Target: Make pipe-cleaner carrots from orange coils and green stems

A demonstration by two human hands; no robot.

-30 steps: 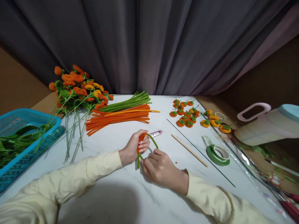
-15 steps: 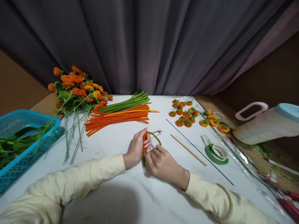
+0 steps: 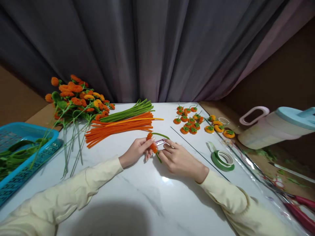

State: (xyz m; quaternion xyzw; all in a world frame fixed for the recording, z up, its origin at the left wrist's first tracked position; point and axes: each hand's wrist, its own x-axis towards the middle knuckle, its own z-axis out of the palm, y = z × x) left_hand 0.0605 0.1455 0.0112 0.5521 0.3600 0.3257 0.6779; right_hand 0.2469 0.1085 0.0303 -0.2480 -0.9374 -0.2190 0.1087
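My left hand (image 3: 136,151) pinches a small orange pipe-cleaner coil (image 3: 151,144) just above the white table (image 3: 137,203). A green pipe cleaner (image 3: 160,134) loops out from the coil's top and its other end pokes out below. My right hand (image 3: 178,159) lies close beside the coil on the right, its fingers bent toward the green strand and a pink clip-like tool (image 3: 160,142) on the table; whether they grip either I cannot make out.
Bundles of orange stems (image 3: 120,126) and green stems (image 3: 128,112) lie behind the hands. A bunch of orange flowers (image 3: 76,98) and a blue basket (image 3: 19,154) sit at left. Small orange pumpkins (image 3: 190,121), green tape (image 3: 222,159), a jug (image 3: 275,127) and red-handled scissors (image 3: 299,211) are at right.
Both hands have slid a little away from me on the table, the coil now tilted, and the green strand arches over it. The wooden stick seen earlier is now hidden by my right hand.
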